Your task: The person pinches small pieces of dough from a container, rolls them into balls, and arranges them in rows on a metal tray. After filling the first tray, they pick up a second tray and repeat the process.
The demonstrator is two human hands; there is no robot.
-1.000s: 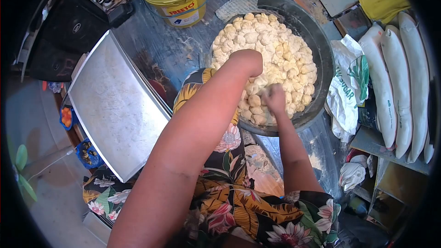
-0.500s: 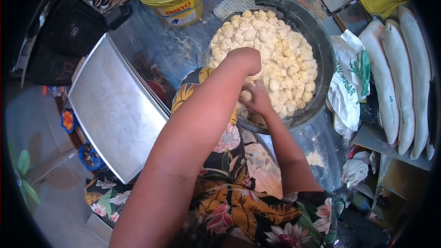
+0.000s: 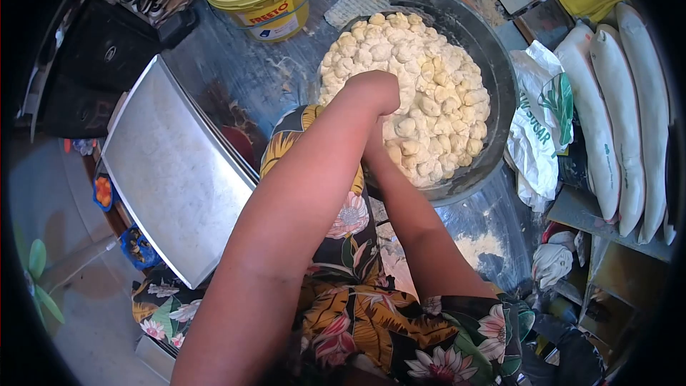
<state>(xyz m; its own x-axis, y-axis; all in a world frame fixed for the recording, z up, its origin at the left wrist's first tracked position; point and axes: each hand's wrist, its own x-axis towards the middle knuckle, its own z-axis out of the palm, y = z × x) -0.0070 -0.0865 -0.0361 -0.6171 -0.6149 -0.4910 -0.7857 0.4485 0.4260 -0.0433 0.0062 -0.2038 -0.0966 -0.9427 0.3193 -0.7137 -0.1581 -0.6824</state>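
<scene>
A heap of floury dough balls point(image 3: 436, 100) fills a wide dark basin point(image 3: 500, 93). My left hand point(image 3: 375, 91) is bent down over the near left part of the heap, and its fingers are hidden beneath it. My right hand point(image 3: 374, 141) reaches in under the left one, at the heap's near edge. The left forearm covers most of it, so what its fingers hold cannot be seen.
A lidded yellow bucket point(image 3: 261, 0) stands behind on the dark table point(image 3: 275, 64). At left leans a metal tray point(image 3: 179, 171). To the right are a white sugar bag point(image 3: 534, 129) and several long white packages point(image 3: 607, 121). Loose flour point(image 3: 479, 250) lies near the basin.
My right hand, which had a dough ball at its fingers, has moved left and up behind my left forearm. The left hand stays over the heap. The whole view has shifted slightly.
</scene>
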